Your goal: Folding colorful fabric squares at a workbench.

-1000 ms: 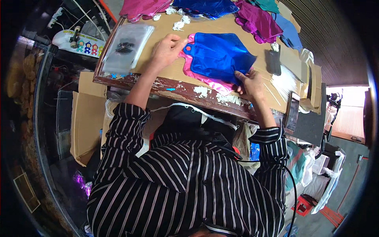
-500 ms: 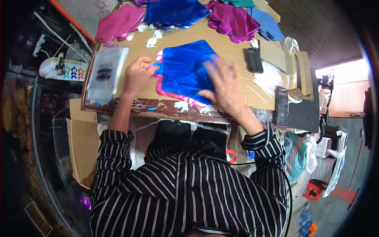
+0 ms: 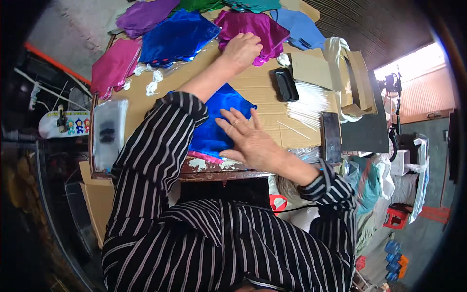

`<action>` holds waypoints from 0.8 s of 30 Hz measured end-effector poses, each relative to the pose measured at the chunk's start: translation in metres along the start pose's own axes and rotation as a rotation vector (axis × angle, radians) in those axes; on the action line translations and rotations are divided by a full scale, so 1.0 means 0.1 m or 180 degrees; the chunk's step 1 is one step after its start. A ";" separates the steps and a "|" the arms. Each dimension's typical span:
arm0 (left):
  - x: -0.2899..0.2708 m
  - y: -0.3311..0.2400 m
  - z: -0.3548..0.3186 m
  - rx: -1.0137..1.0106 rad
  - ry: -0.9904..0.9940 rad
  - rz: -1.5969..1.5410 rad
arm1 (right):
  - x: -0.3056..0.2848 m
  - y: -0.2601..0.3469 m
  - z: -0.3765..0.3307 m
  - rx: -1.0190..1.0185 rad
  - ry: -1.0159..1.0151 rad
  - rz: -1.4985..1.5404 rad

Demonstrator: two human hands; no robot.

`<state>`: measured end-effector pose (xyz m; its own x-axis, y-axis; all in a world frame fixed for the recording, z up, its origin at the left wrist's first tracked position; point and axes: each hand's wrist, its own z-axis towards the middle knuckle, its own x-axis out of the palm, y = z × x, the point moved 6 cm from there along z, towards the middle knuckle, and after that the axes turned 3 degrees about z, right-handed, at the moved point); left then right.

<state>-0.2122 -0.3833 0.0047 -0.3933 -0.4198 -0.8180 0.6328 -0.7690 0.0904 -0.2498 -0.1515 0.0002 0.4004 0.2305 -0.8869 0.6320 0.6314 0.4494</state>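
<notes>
A person in a striped shirt leans over a cardboard-covered table (image 3: 253, 87). The right hand (image 3: 248, 141) lies flat, fingers spread wide, on a shiny blue foil sheet (image 3: 219, 121) near the table's front edge. The left hand (image 3: 242, 48) reaches far forward, fingers curled loosely on a purple foil piece (image 3: 253, 27); whether it grips the piece cannot be told.

To do this well, the flat palm should keep the blue sheet pinned while the far hand lifts only one piece off its stack.

The blue sheet is glossy, wrinkled and thin, with a pink edge showing beneath it. More foil stacks, magenta, blue and purple, lie beyond the left hand. A black case (image 3: 284, 83) sits right of it.
</notes>
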 end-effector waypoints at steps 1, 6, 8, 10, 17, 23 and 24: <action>0.15 0.03 0.05 0.0025 0.0196 0.0164 | -0.16 -0.01 -0.03 0.0030 -0.0009 0.0026; 0.47 0.07 -0.01 0.0298 0.0568 0.0493 | -0.88 -0.46 -0.32 0.0743 0.0749 0.0064; 0.59 -0.06 0.05 0.0454 0.0506 0.0395 | -1.03 -0.71 -0.49 0.0810 0.0678 -0.0162; 0.53 0.04 -0.07 0.0500 0.0339 0.0492 | -1.12 -0.84 -0.40 0.0585 0.0589 -0.0357; 0.45 0.17 0.02 -0.0365 -0.0433 -0.0866 | -1.34 -1.55 0.00 0.0472 -0.0268 -0.0536; 0.59 0.60 0.13 -0.2142 0.0325 -0.2497 | -1.31 -2.09 0.39 0.0541 -0.0704 -0.0595; 0.62 0.64 0.12 -0.2142 0.0322 -0.2497 | -1.29 -2.15 0.45 0.0609 -0.0770 -0.0557</action>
<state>-0.2042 -0.4645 -0.0331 -0.8173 0.1489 -0.5566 0.4768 -0.3676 -0.7985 -0.4079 -0.3503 0.0228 0.4063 -0.0654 -0.9114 0.8085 0.4904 0.3252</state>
